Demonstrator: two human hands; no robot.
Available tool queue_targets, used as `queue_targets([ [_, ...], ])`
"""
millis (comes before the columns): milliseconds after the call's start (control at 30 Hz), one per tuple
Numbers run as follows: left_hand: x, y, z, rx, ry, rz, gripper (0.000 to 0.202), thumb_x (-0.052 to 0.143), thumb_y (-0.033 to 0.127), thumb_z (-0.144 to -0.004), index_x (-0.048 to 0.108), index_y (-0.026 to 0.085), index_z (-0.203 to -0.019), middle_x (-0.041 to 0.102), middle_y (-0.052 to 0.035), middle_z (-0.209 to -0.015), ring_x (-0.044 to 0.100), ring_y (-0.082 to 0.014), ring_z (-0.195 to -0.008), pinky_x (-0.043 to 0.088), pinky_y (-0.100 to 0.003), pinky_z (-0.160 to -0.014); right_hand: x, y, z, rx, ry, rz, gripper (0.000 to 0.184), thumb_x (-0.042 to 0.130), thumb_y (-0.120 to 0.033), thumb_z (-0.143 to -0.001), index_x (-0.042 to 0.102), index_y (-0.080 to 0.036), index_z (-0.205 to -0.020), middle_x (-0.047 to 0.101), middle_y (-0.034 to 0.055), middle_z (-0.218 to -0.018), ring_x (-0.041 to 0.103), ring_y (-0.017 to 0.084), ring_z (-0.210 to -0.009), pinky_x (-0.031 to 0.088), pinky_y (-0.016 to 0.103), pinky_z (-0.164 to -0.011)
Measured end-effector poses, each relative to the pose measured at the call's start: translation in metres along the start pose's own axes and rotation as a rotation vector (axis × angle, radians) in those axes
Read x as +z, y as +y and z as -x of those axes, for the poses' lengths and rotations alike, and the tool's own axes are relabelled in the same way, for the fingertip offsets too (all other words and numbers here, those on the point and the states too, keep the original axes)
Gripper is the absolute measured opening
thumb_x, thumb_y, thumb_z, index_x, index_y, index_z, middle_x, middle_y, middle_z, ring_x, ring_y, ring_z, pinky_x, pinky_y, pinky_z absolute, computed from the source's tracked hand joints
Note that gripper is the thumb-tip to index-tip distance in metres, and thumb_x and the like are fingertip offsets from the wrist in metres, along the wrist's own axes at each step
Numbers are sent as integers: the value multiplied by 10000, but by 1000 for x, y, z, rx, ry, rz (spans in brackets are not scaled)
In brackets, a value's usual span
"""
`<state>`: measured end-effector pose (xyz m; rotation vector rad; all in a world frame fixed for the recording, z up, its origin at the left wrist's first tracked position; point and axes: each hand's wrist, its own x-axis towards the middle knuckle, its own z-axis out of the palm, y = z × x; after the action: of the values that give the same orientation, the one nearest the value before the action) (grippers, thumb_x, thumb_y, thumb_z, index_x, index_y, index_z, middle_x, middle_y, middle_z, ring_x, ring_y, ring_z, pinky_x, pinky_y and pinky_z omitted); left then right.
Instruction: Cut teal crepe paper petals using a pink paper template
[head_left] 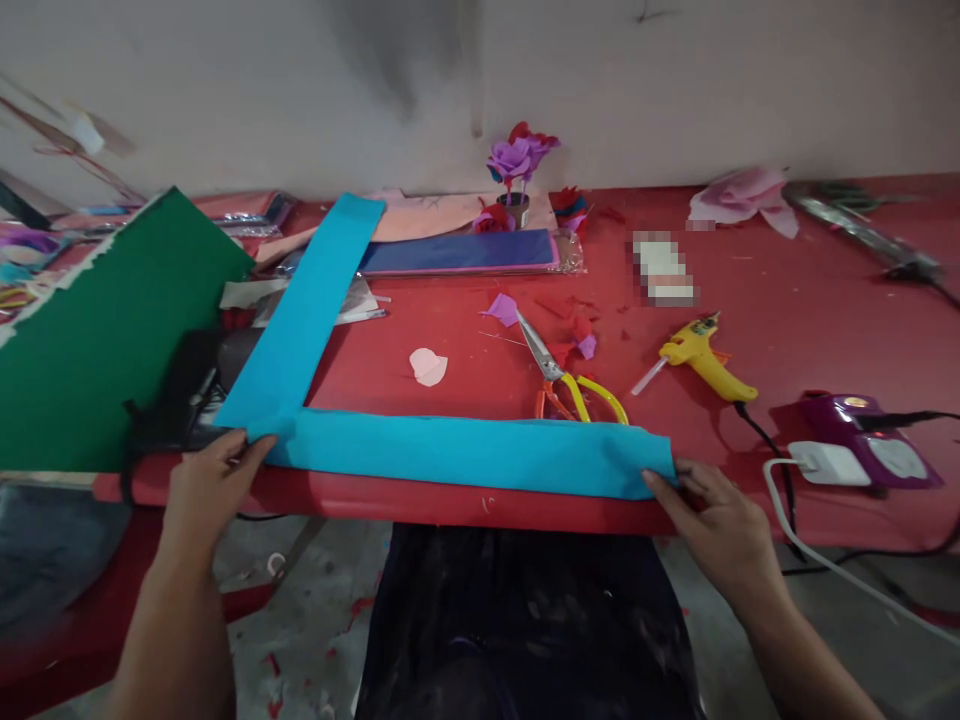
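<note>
A long strip of bright blue crepe paper [465,450] lies along the front edge of the red table, folded at the left so that its other part slants away toward the wall. My left hand [214,480] pinches the paper at the fold corner. At the right end of the strip, my right hand [712,510] grips the edge between thumb and fingers. Just behind the strip lie scissors [559,370] with yellow and orange handles, blades pointing away; the strip covers part of the handles.
A yellow glue gun [705,360] and a purple power strip [870,440] with a white plug lie at right. Paper flowers in a small pot [514,208] stand near the wall. Green sheet [112,350] leans at left; a black bag [187,390] sits beside it. Paper scraps [427,366] are scattered about.
</note>
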<state>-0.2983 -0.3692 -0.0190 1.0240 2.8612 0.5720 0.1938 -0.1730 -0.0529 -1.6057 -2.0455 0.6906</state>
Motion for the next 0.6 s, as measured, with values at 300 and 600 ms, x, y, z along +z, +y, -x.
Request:
queue_targets([
  [300, 18, -5, -2, 45, 56, -246, 312, 556, 554, -713, 553, 244, -745, 504, 1, -560, 419, -179, -531, 218, -236, -574, 6, -15, -5, -10, 45, -8, 303, 523, -512, -890, 601, -227, -827, 675, 28, -703, 637, 219, -682, 451, 328, -680],
  [600, 26, -12, -2, 54, 68, -318, 338, 552, 549, -762, 607, 238, -885, 662, -53, -728, 554, -236, -620, 280, -267, -568, 8, -16, -11, -79, 79, 100, 292, 509, -496, -886, 586, -216, -914, 587, -5, -612, 590, 209, -607, 427, 329, -649],
])
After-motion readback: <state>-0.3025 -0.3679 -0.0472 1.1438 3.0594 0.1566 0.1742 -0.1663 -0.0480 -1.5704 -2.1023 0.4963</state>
